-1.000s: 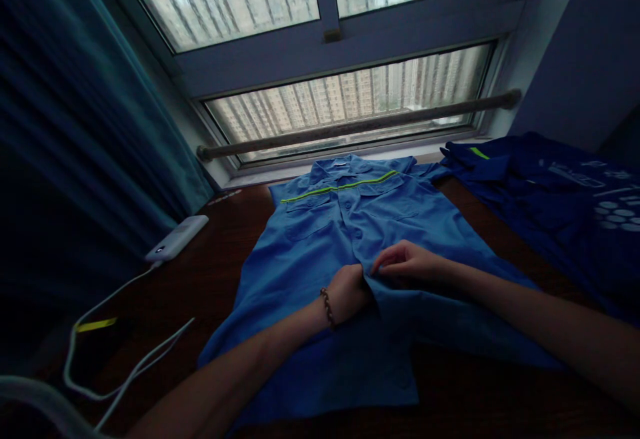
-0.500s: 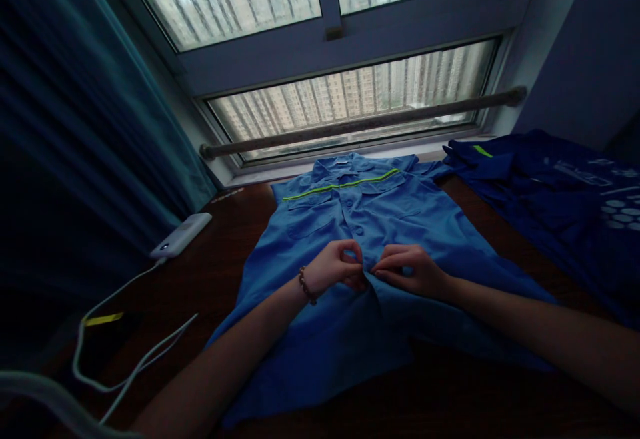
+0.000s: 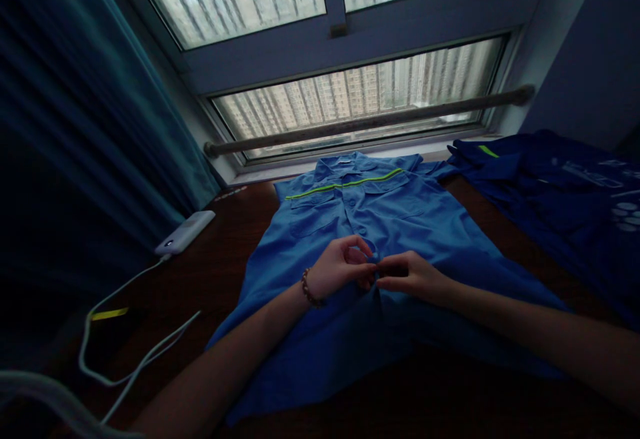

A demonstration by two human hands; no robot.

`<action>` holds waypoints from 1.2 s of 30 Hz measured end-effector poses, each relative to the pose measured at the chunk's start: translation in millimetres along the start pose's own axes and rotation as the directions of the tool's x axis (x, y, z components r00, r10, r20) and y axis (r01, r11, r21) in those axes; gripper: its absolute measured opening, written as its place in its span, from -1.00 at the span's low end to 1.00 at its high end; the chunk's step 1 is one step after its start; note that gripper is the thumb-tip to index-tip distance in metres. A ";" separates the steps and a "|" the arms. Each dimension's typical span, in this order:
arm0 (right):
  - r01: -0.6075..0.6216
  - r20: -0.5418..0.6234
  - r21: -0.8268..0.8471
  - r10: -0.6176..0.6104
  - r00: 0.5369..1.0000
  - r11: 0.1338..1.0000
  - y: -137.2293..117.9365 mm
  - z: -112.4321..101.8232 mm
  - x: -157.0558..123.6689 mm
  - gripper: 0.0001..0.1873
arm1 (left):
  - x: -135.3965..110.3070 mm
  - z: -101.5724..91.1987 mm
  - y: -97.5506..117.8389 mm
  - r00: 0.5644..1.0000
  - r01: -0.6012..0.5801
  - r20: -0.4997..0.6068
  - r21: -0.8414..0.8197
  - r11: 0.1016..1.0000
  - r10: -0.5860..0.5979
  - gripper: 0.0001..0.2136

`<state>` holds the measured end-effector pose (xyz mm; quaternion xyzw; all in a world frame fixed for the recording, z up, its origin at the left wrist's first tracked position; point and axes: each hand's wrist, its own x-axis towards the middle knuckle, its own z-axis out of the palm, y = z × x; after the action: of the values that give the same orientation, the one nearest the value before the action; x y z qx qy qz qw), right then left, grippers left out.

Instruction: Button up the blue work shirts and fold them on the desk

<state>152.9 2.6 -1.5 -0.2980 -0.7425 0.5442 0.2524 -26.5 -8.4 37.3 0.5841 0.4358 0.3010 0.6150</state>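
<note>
A blue work shirt (image 3: 320,239) with a yellow-green stripe across the chest lies face up on a dark wooden table (image 3: 220,245), collar toward the window. My left hand (image 3: 340,267), with a bead bracelet at the wrist, pinches the shirt's front placket near its middle. My right hand (image 3: 413,275) pinches the opposite edge of the placket, and the fingertips of both hands meet there. Below my hands the two front panels hang apart.
A dark navy garment (image 3: 560,199) is spread at the right. A white power bank (image 3: 185,232) with a white cable (image 3: 125,365) lies at the left, beside a teal curtain (image 3: 85,125). A window with a rail (image 3: 370,122) runs behind the table.
My left hand came out from under the shirt's front edge and rose to the placket. Both hands now pinch the fabric together a little higher up the shirt.
</note>
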 end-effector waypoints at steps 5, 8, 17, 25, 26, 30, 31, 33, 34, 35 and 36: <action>-0.167 0.008 0.395 0.178 0.984 0.903 11.3 -5.8 10.0 -0.71 | -0.5 2.6 -0.2 0.998 0.018 -0.062 0.007 1.000 -0.018 -0.72; -0.168 -0.039 0.563 0.230 0.972 0.809 14.2 -14.8 12.7 -0.77 | 0.3 2.0 -0.4 0.996 0.039 -0.085 -0.026 0.999 -0.041 -0.72; -0.182 -0.023 0.637 0.254 0.967 0.749 3.3 -18.2 5.8 -0.73 | 0.5 -11.2 -2.0 0.956 0.285 0.141 -0.245 0.927 -0.257 -0.76; -0.218 -0.003 0.647 0.288 0.958 0.730 7.6 -7.3 6.4 -0.75 | 2.0 -17.5 -3.8 0.939 0.340 0.160 -0.290 0.895 -0.305 -0.83; -0.202 -0.010 0.648 0.273 0.962 0.734 8.4 -7.5 6.6 -0.75 | 2.3 -17.6 -4.0 0.939 0.341 0.149 -0.288 0.895 -0.310 -0.84; -0.015 -0.110 0.553 0.091 0.990 0.833 9.9 -9.3 7.4 -0.84 | 2.9 -17.2 -5.3 0.935 0.354 0.112 -0.279 0.893 -0.336 -0.85; 0.019 -0.127 0.502 0.051 0.991 0.865 9.9 -9.5 7.6 -0.85 | 3.0 -17.1 -5.6 0.934 0.357 0.107 -0.278 0.892 -0.341 -0.85; 0.042 -0.135 0.407 0.015 0.991 0.912 9.5 -9.5 7.5 -0.83 | 3.3 -16.9 -6.1 0.932 0.362 0.101 -0.284 0.888 -0.348 -0.86; 0.043 -0.138 0.368 0.009 0.990 0.929 9.1 -9.4 7.2 -0.81 | 3.5 -17.0 -6.5 0.931 0.365 0.101 -0.289 0.885 -0.351 -0.87; 0.045 -0.146 0.333 0.004 0.989 0.942 8.6 -9.4 6.9 -0.79 | 3.8 -17.2 -6.8 0.930 0.366 0.102 -0.293 0.883 -0.352 -0.87; 0.049 -0.156 0.300 -0.002 0.988 0.953 8.1 -9.3 6.5 -0.77 | 4.1 -17.5 -7.2 0.930 0.366 0.103 -0.299 0.881 -0.352 -0.88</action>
<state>156.3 15.2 -6.3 -0.2872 -0.6323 0.6237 0.3587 -41.2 2.2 30.6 0.3949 0.4688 0.2338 0.7548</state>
